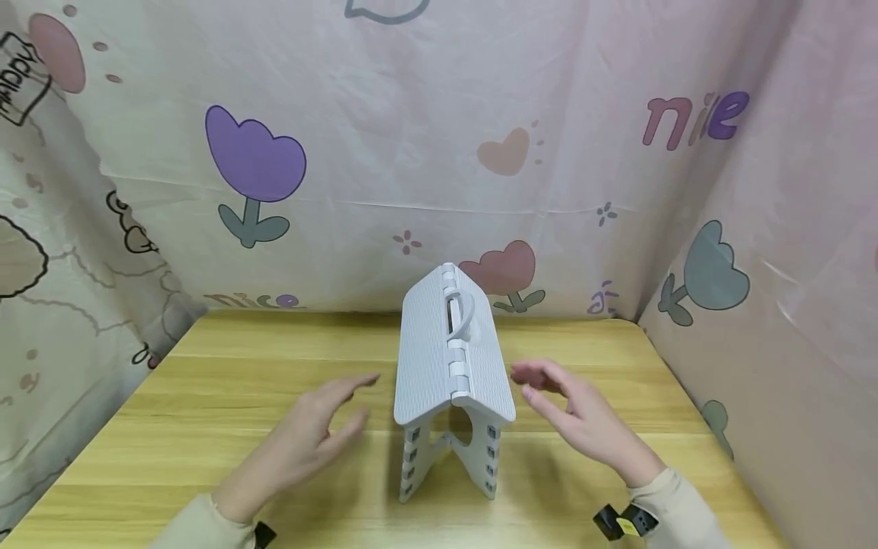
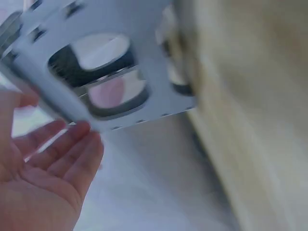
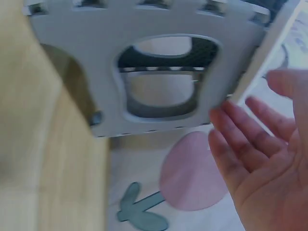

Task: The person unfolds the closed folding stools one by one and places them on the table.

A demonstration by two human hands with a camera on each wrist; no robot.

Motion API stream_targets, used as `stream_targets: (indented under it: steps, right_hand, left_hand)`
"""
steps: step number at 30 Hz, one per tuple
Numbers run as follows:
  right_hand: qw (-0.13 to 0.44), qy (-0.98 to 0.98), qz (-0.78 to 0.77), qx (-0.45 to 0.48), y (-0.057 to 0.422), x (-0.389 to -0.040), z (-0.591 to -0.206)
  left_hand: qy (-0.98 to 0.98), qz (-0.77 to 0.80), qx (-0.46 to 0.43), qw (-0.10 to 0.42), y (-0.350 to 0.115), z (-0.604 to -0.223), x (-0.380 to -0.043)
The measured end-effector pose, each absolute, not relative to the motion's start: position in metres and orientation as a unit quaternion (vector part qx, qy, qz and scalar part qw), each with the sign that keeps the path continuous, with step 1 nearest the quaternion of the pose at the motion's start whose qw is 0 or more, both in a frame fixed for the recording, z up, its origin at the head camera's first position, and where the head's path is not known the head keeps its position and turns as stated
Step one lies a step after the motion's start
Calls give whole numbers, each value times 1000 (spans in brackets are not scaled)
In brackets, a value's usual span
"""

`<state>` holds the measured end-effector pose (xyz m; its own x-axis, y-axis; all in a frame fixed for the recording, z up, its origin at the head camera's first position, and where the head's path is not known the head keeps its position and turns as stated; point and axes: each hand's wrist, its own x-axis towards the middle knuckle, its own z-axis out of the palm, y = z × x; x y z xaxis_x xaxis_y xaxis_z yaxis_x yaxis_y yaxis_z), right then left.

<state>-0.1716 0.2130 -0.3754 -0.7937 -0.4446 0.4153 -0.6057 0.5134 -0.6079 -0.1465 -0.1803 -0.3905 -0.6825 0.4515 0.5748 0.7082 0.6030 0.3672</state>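
Observation:
A pale grey folding stool [image 1: 424, 354] stands half folded on the table, its ridged top bent into a peak along the central hinge. A loop handle [image 1: 465, 316] sticks up at that hinge. My left hand [image 1: 298, 438] is just left of the stool, fingers loosely extended and holding nothing. On the other side my right hand [image 1: 583, 415] is close to the top's right edge, fingers slightly bent. Both wrist views show the stool's leg panels with large oval cutouts, the left fingers [image 2: 86, 154] and right fingers [image 3: 240, 134] near their edges.
The wooden table [image 1: 274, 351] has light plank grain. Behind it hangs a printed curtain [image 1: 384, 137] with tulips and hearts, and more of this cloth flanks both sides. Small black devices [image 1: 626, 522] are strapped at the wrists.

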Motion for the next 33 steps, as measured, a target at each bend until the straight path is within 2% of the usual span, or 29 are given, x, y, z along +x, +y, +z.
stream_targets:
  steps: [2, 7, 16, 33]
  right_hand:
    - [121, -862, 392, 296, 210, -174, -367]
    - [129, -865, 386, 293, 194, -180, -344]
    - [78, -871, 373, 309, 160, -199, -329]
    - [36, -864, 386, 321, 151, -207, -333]
  left_hand:
    - [-874, -308, -310, 213, -180, -379, -151]
    - [-890, -334, -270, 153, -167, -355, -166]
    - [-871, -368, -313, 84, -138, -344, -201]
    - [-867, -354, -346, 63, -132, -340, -213]
